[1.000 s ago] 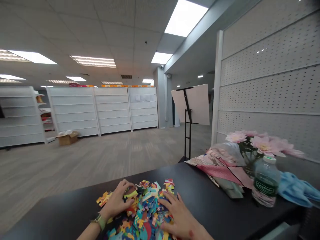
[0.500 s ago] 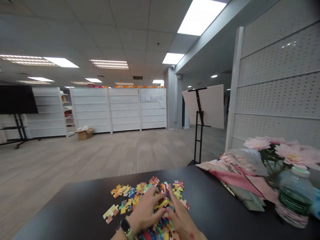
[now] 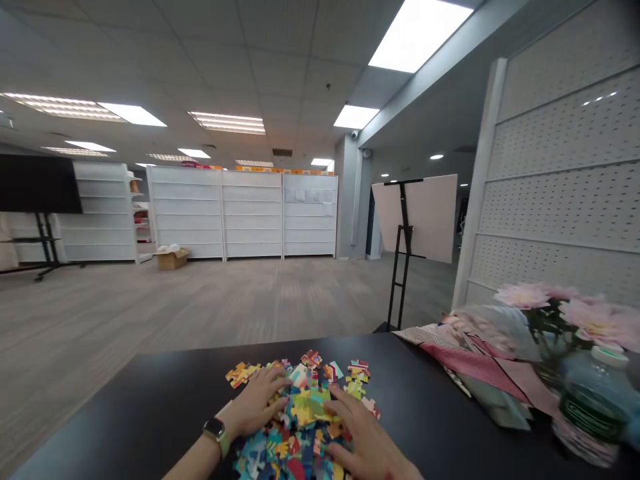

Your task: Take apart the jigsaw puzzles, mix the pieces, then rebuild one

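A heap of colourful jigsaw puzzle pieces [image 3: 300, 443] lies on the dark table [image 3: 145, 407], close in front of me. My left hand [image 3: 257, 400], with a watch [image 3: 215, 430] on its wrist, rests palm down over the left side of the heap, fingers stretched out. On the right side, my right hand [image 3: 357, 427] lies over pieces with its fingers spread. Between the hands a yellow-green group of pieces [image 3: 311, 407] shows on top. Several pieces lie around the far edge, among them an orange cluster [image 3: 241, 375]. What lies under my palms is hidden.
To the right stand a water bottle [image 3: 593, 407] and pink flowers [image 3: 590, 313], beside pink wrapping paper [image 3: 480, 360]. Beyond the table are a black easel with a white board [image 3: 430, 217], white shelves [image 3: 253, 217], a cardboard box [image 3: 173, 258] and a dark screen [image 3: 40, 183].
My hands have moved apart, the left one going left, uncovering the middle of the heap. Some pieces at the left are now under or behind my left hand. The view has shifted slightly.
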Demonstrator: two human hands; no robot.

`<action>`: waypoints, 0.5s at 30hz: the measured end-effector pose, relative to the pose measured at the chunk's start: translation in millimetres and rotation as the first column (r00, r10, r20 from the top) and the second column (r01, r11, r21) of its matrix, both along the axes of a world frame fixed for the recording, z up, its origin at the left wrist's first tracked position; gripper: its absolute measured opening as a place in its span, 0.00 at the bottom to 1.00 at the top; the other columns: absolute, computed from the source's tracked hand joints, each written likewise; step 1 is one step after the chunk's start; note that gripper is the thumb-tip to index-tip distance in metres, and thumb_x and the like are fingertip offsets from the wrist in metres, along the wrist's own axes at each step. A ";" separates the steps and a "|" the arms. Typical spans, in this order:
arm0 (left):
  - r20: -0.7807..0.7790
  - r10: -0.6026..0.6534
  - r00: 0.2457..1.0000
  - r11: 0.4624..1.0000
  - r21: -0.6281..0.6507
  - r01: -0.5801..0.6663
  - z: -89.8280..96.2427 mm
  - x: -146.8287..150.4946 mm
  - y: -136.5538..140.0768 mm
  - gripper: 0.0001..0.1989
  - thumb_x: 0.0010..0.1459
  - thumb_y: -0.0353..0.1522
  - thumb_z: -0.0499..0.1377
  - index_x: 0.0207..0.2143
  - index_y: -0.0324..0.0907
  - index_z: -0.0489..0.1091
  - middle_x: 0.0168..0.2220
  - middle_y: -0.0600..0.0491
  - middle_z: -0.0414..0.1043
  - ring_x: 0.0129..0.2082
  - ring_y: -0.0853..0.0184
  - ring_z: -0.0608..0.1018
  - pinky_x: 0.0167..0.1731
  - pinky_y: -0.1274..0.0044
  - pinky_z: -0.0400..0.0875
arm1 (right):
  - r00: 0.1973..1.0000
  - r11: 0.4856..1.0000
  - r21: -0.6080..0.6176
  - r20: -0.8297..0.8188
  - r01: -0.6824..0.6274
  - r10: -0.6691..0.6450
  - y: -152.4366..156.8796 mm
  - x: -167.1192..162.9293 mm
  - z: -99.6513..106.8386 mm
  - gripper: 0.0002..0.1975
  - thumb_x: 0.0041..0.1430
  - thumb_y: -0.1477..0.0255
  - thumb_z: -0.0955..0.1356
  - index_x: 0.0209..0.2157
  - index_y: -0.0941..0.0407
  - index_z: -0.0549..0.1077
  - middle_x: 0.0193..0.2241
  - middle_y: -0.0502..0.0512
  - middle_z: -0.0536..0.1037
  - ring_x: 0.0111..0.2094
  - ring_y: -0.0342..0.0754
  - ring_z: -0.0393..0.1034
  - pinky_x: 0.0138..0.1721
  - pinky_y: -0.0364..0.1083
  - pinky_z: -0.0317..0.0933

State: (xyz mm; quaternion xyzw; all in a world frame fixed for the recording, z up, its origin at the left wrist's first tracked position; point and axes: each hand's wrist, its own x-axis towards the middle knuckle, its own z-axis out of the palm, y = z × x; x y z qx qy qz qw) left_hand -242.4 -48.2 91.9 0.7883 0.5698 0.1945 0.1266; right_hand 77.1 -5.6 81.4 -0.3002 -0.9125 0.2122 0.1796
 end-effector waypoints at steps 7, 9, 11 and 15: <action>-0.011 0.115 0.993 0.991 -0.065 -0.115 -10.0 -43.5 -60.4 0.42 0.58 0.60 0.56 0.70 0.60 0.48 0.73 0.51 0.43 0.71 0.44 0.48 0.68 0.52 0.47 | 0.980 0.982 0.042 -0.081 0.186 -0.182 11.2 31.4 10.1 0.22 0.65 0.55 0.65 0.52 0.55 0.75 0.67 0.64 0.63 0.65 0.61 0.60 0.64 0.57 0.56; -0.034 0.153 0.988 0.983 -0.093 -0.156 -22.5 -45.1 -72.8 0.55 0.47 0.63 0.64 0.70 0.64 0.41 0.74 0.53 0.35 0.72 0.39 0.41 0.67 0.46 0.39 | 0.976 0.977 0.038 -0.070 0.210 -0.207 12.7 35.1 14.5 0.28 0.65 0.52 0.64 0.60 0.53 0.70 0.70 0.63 0.57 0.67 0.62 0.57 0.65 0.59 0.54; -0.056 0.165 0.985 0.978 -0.119 -0.171 -35.9 -34.7 -80.3 0.62 0.38 0.63 0.67 0.70 0.66 0.39 0.74 0.54 0.33 0.71 0.36 0.40 0.65 0.41 0.36 | 0.986 0.986 0.006 -0.015 0.166 -0.166 9.7 32.8 17.8 0.37 0.62 0.49 0.67 0.68 0.48 0.59 0.72 0.61 0.49 0.70 0.63 0.48 0.67 0.61 0.48; -0.087 0.136 0.987 0.979 -0.140 -0.148 -45.0 7.5 -85.8 0.59 0.40 0.65 0.65 0.69 0.65 0.40 0.74 0.53 0.35 0.71 0.38 0.37 0.65 0.41 0.31 | 0.988 0.994 -0.088 0.143 0.068 -0.055 -6.9 8.6 19.1 0.54 0.47 0.44 0.74 0.70 0.39 0.47 0.73 0.57 0.42 0.72 0.71 0.35 0.67 0.72 0.33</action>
